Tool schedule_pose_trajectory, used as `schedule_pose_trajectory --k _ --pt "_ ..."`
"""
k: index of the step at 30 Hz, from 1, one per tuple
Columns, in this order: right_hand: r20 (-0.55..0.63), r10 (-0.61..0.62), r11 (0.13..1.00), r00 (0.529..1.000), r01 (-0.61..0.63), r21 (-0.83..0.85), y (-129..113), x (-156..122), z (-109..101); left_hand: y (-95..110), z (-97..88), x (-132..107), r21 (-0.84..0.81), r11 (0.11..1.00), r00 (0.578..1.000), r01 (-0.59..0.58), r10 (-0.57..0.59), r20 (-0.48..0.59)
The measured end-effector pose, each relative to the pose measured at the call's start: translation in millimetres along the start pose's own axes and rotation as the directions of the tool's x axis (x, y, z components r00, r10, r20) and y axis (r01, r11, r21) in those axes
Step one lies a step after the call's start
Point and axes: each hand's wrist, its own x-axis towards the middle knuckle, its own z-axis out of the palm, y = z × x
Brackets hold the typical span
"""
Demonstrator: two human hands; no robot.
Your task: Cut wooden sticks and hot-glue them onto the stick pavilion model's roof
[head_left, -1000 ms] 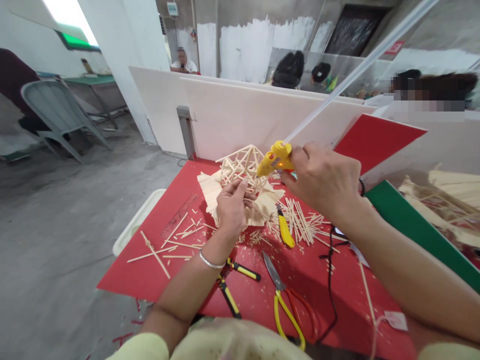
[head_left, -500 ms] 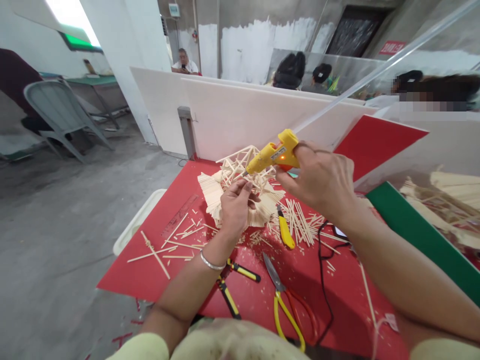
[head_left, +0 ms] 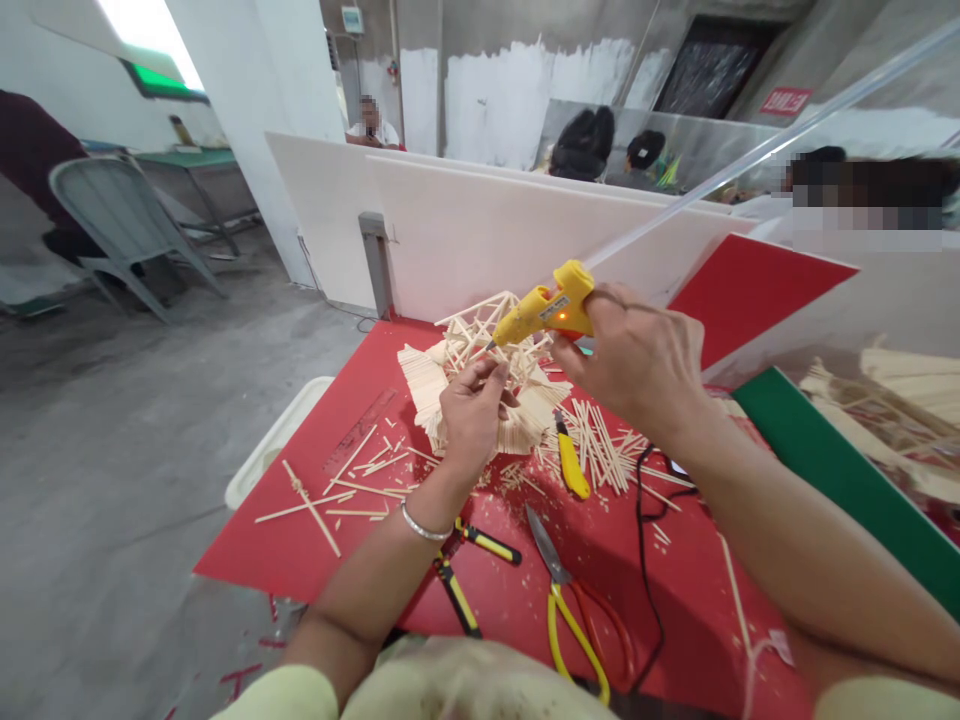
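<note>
My right hand (head_left: 634,350) is wrapped round a yellow hot glue gun (head_left: 544,310), whose small orange light is lit. The gun tilts down to the left, its nozzle just above my left fingertips. My left hand (head_left: 474,405) is closed in a pinch on a thin wooden stick (head_left: 477,355), mostly hidden by the fingers. Around and behind this hand stands a model of wooden sticks (head_left: 424,385), with a flared skirt of close-set sticks below and an open lattice frame above. My left hand hides part of its near side.
On the red board (head_left: 300,545) lie loose sticks (head_left: 600,445), a yellow utility knife (head_left: 572,465), scissors (head_left: 555,570) with red and yellow handles, black-and-yellow pliers (head_left: 487,543) and a black cable (head_left: 649,560). A white partition (head_left: 465,240) rises behind; several people sit beyond.
Both hands, the glue gun and the model stay nearly in place. The gun shifts very slightly, and the whole view moves a little.
</note>
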Motion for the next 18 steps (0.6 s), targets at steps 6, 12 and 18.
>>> schedule_pose_trajectory --k 6,12,18 --pt "0.001 -0.011 1.0 1.0 0.011 -0.005 -0.2 0.5 2.0 -0.2 -0.7 0.2 0.012 1.0 1.0 -0.001 0.001 -0.013" --pt "-0.005 -0.014 1.0 1.0 0.014 -0.017 0.1 0.2 1.9 -1.9 -1.3 0.9 0.017 1.0 1.0 -0.02 0.02 0.001" --pt "-0.005 -0.003 1.0 1.0 0.003 -0.014 0.8 -0.3 2.3 -0.4 -0.1 0.6 0.033 0.999 1.0 -0.017 0.017 -0.002"
